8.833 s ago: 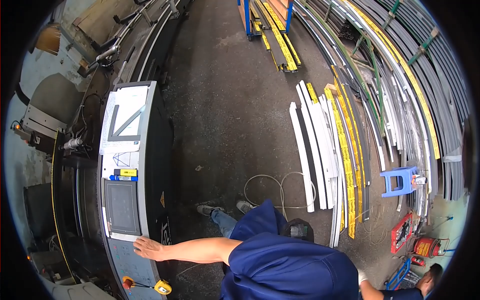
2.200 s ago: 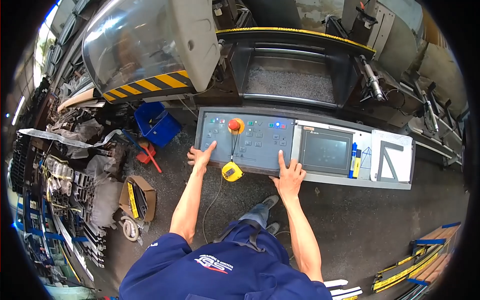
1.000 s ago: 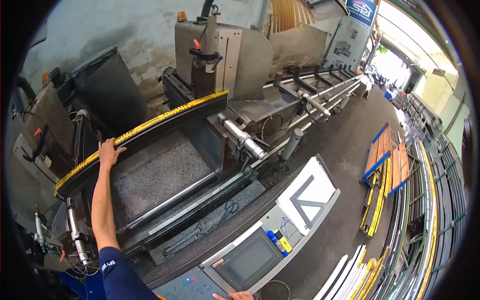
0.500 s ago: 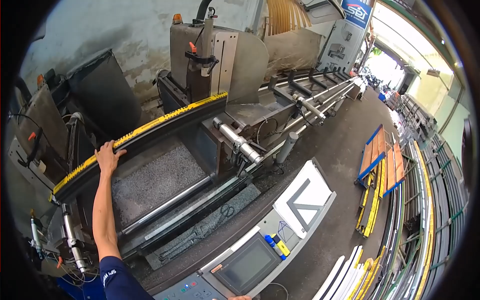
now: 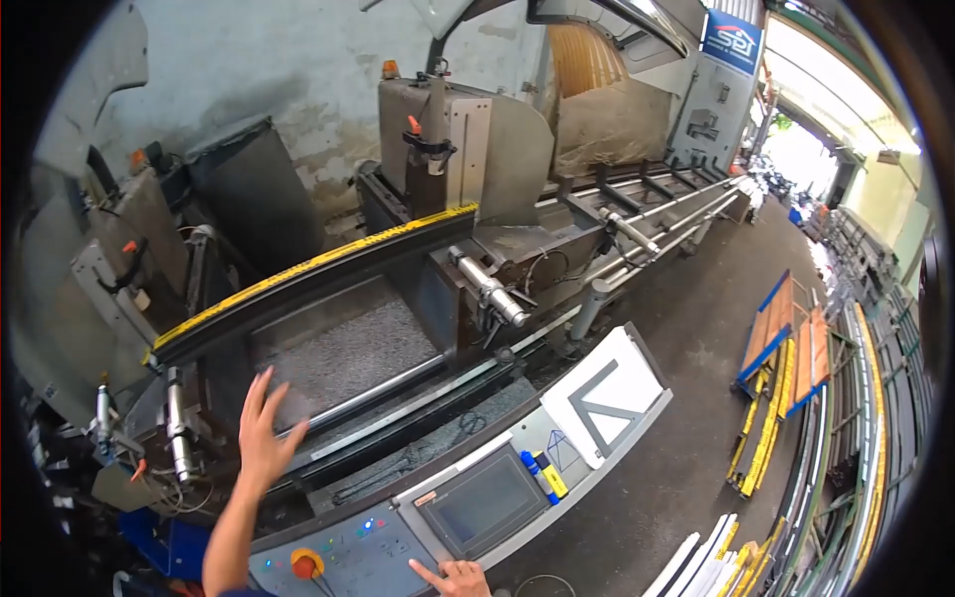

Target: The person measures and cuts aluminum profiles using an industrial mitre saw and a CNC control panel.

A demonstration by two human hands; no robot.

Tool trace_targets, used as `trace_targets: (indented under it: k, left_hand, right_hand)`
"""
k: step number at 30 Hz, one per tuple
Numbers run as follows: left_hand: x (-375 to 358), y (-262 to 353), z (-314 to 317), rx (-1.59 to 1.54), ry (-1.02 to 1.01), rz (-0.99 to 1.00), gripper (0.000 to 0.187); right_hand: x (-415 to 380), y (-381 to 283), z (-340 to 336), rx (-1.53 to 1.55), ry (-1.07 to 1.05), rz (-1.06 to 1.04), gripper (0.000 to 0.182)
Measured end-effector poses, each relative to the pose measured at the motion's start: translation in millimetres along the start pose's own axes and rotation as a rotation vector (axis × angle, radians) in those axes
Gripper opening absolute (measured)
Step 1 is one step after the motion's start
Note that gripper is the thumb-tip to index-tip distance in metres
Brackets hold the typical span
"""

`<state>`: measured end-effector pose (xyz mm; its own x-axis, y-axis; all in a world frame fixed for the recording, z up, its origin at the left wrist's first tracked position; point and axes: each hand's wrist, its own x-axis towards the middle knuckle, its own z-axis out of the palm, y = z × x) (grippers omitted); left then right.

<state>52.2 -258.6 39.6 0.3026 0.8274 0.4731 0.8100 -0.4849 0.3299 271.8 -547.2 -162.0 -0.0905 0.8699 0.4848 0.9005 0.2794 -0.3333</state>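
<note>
My left hand (image 5: 265, 438) is raised in the air in front of the saw machine, fingers spread, holding nothing. Beyond it, a long dark profile with yellow printed tape (image 5: 318, 261) lies across the machine between its two cutting heads. On the control panel (image 5: 368, 545), my right hand (image 5: 456, 579) rests near the lower edge, its index finger stretched out by the buttons and the other fingers partly curled. A red emergency stop button (image 5: 306, 565) sits to its left. The touchscreen (image 5: 482, 505) is just above that hand.
Blue and yellow markers (image 5: 543, 476) lie beside the screen, near white paper with a dark angle-shaped piece (image 5: 605, 406). Metal chips (image 5: 353, 348) cover the machine bed. Clamp cylinders (image 5: 487, 287) stick out in front. A blue-framed cart (image 5: 771, 333) and racks of long profiles (image 5: 875, 418) stand right.
My left hand has let go of the taped profile and come back toward me. More of my right hand now shows on the panel. The view has shifted, showing more of the panel.
</note>
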Motion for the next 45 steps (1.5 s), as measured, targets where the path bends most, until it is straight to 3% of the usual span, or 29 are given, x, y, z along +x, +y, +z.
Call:
trace_targets:
  k: [3, 5, 6, 7, 8, 9, 10, 11, 12, 13, 15, 16, 19, 24, 31, 33, 36, 39, 40, 41, 45]
  left_hand:
    - [-135, 8, -54, 0.025, 0.300, -0.328, 0.048]
    - [-253, -28, -55, 0.182, 0.493, -0.561, 0.056]
    - [-327, -58, -43, 0.290, 0.549, -0.687, 0.061]
    - [-382, -66, -29, 0.360, 0.544, -0.912, 0.074]
    - [-435, -87, -11, 0.245, 0.503, -1.072, 0.079]
    - [-471, -96, -3, -0.079, 0.296, -1.195, 0.080]
    - [-475, -86, -3, -0.613, 0.187, -1.341, 0.078]
    - [-440, -36, -10, -0.834, 0.264, -1.553, 0.074]
    - [-463, -65, 16, -0.959, 0.351, -1.272, 0.069]
    - [-466, -78, 23, -0.895, 0.385, -1.186, 0.061]
    - [-419, -33, 2, -0.612, 0.283, -1.048, 0.047]
    - [-414, -36, 4, -0.655, 0.368, -1.042, 0.046]
    - [-415, -26, -2, -0.739, 0.321, -1.047, 0.049]
    - [-440, -36, 15, -0.724, 0.407, -1.030, 0.059]
    - [-437, -29, 26, -0.819, 0.577, -1.212, 0.065]
    - [-445, -25, 37, -0.683, 0.662, -1.145, 0.065]
    - [-440, -6, 26, -0.515, 0.683, -1.240, 0.070]
    - [-443, -6, 19, -0.541, 0.601, -1.286, 0.085]
    - [-445, -10, 22, -0.514, 0.546, -1.350, 0.092]
    - [-446, -15, 28, -0.480, 0.542, -1.371, 0.095]
    - [-443, -11, 23, -0.481, 0.482, -1.397, 0.101]
  right_hand:
    - [-11, 9, 8, -0.125, -0.048, -0.058, 0.083]
    - [-8, 9, -2, -0.073, -0.061, -0.072, 0.082]
    - [-12, 13, 5, -0.154, -0.045, -0.116, 0.103]
    - [-13, 12, 6, -0.111, -0.037, -0.105, 0.104]
    - [-12, 11, 3, -0.072, -0.034, -0.095, 0.105]
    - [-12, 11, 0, -0.055, -0.043, -0.098, 0.107]
    - [-12, 12, -3, -0.041, -0.055, -0.102, 0.109]
    - [-12, 12, -6, -0.041, -0.095, -0.115, 0.112]
    - [-13, 13, -6, -0.047, -0.097, -0.123, 0.113]
    - [-15, 15, -3, -0.046, -0.082, -0.127, 0.114]
    - [-14, 13, 0, -0.030, -0.041, -0.123, 0.113]
    - [-15, 14, -2, -0.016, -0.033, -0.125, 0.113]
    - [-12, 13, -6, -0.029, -0.084, -0.111, 0.110]
    - [-13, 7, -3, -0.040, -0.095, -0.095, 0.112]
    - [-14, -1, -8, -0.042, -0.089, -0.084, 0.113]
    - [-12, -5, -15, -0.001, -0.113, -0.078, 0.105]
    - [-14, -18, -25, -0.002, -0.078, -0.097, 0.105]
    - [-13, -22, -26, -0.056, -0.213, -0.058, 0.104]
    - [-19, -22, -34, -0.175, -0.058, -0.168, 0.099]
    - [-20, -5, -11, -0.221, -0.053, -0.204, 0.118]
    - [-17, 0, -8, -0.233, -0.130, -0.220, 0.113]
